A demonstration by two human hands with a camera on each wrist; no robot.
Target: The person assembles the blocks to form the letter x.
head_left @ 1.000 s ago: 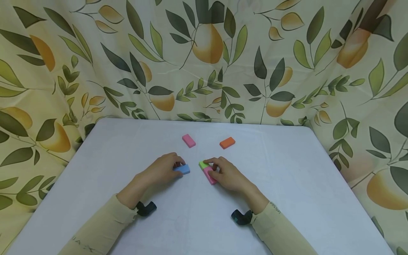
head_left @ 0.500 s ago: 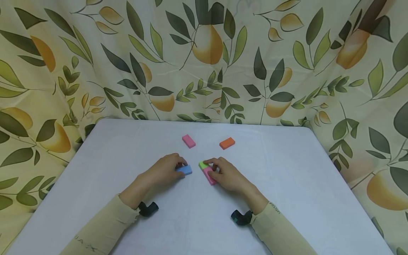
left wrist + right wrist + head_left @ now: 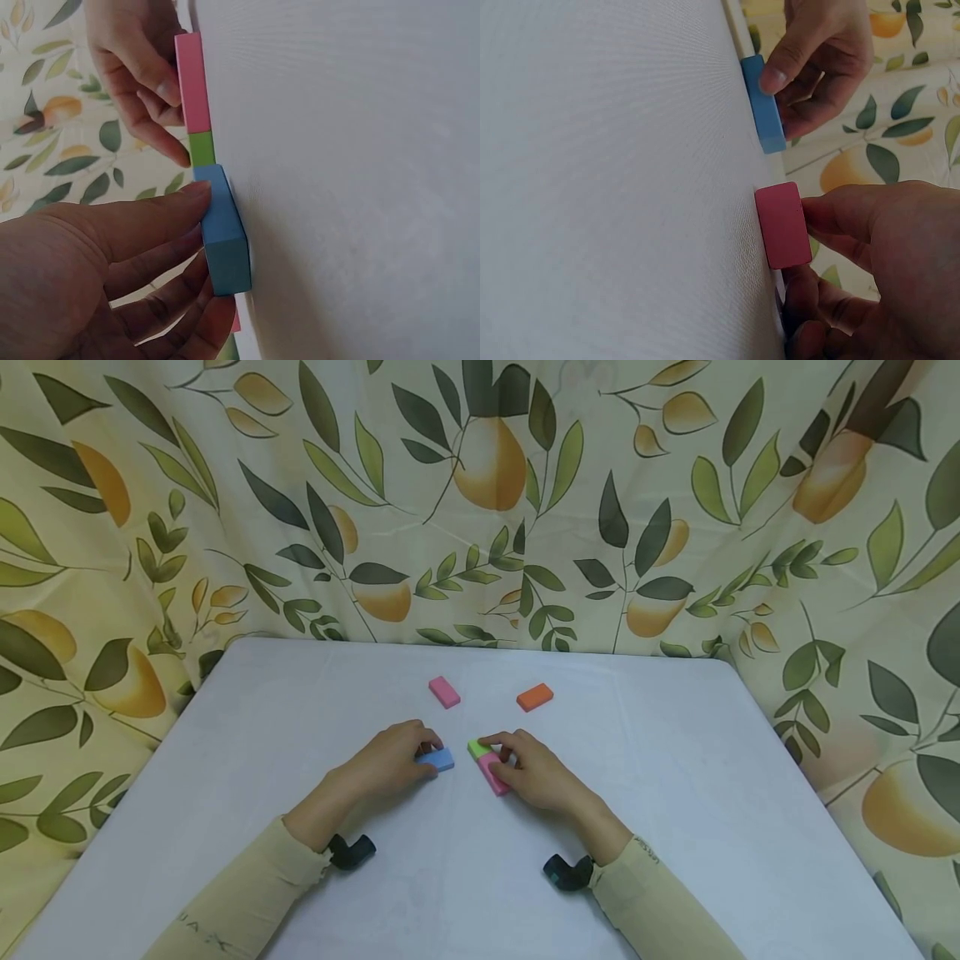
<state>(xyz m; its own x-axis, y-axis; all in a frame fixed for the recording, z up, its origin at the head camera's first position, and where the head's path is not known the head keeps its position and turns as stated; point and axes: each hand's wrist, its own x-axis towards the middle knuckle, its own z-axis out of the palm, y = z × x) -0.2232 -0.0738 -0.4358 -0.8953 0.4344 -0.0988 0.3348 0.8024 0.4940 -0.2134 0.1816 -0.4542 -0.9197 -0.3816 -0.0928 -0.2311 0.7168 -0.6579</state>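
L hand (image 3: 390, 762) is gripping the blue block (image 3: 438, 760) flat on the table (image 3: 675, 793) and is sliding it a little toward 3 o'clock vs a sec ago, narrowing the gap to the green block (image 3: 477, 747). R hand (image 3: 534, 772) isn't moving, fingers curled over the pink block (image 3: 492, 773), which is lying end to end w/ green. Hands are working apart, near each other. Judging by this, blue is being brought in to join the row. Spare pink (image 3: 444, 691) & orange (image 3: 535, 696) blocks are sitting at 12 o'clock, untouched
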